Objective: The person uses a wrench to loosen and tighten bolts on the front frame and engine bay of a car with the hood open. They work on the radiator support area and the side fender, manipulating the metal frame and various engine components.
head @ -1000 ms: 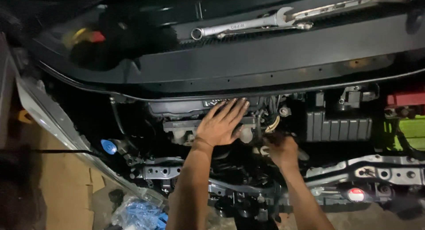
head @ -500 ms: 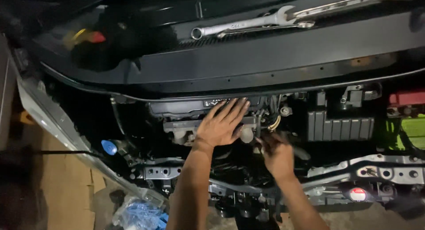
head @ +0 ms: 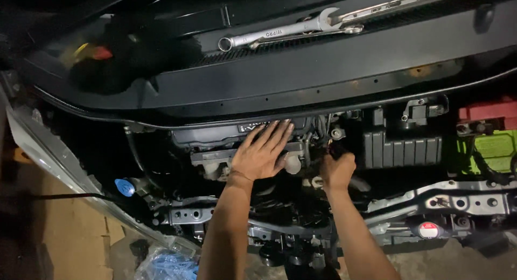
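Note:
I look down into an open car engine bay. My left hand (head: 262,153) lies flat with fingers spread on the dark engine cover (head: 215,135). My right hand (head: 337,171) is closed around a small dark part beside the engine, near some wires and a round metal fitting (head: 337,133); what it grips is mostly hidden by the fingers. Two long silver wrenches (head: 301,28) lie on the black cowl panel (head: 323,70) above the engine.
A black ribbed box (head: 401,149) sits right of my right hand. A battery with a red cover (head: 487,110) and green label is at the far right. A blue cap (head: 125,187) sits at the lower left, brown cardboard (head: 70,231) and a blue bag (head: 167,265) below.
My right hand has moved up from lower in the bay and closed beside the engine. My left hand has stayed on the engine cover.

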